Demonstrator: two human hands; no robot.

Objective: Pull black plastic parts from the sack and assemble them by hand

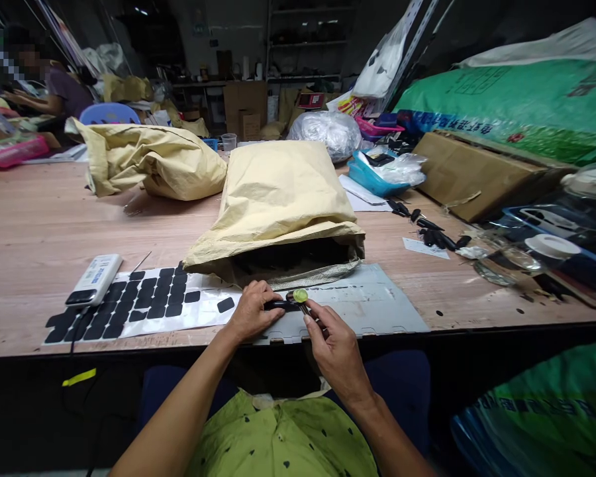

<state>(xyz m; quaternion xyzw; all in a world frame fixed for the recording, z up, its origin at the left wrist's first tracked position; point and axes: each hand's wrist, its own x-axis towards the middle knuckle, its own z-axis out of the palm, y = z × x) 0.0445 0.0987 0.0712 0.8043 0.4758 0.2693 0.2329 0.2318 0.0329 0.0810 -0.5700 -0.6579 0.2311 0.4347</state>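
The black piece [289, 306] I hold looks like smooth, glossy plastic. Before me, the sack [283, 185] looks like matt, creased paper, my table [163, 222] has a smooth wood-grain surface, and the box [461, 175] looks like dull cardboard.

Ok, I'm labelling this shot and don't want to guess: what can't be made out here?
In the head view:
- Inside of the middle tan bag: lost in shadow.
- Part of the black piece: covered by the left grip.
- Writing on the white device: too small to read.
- Lower green sack: cut off by the right edge.
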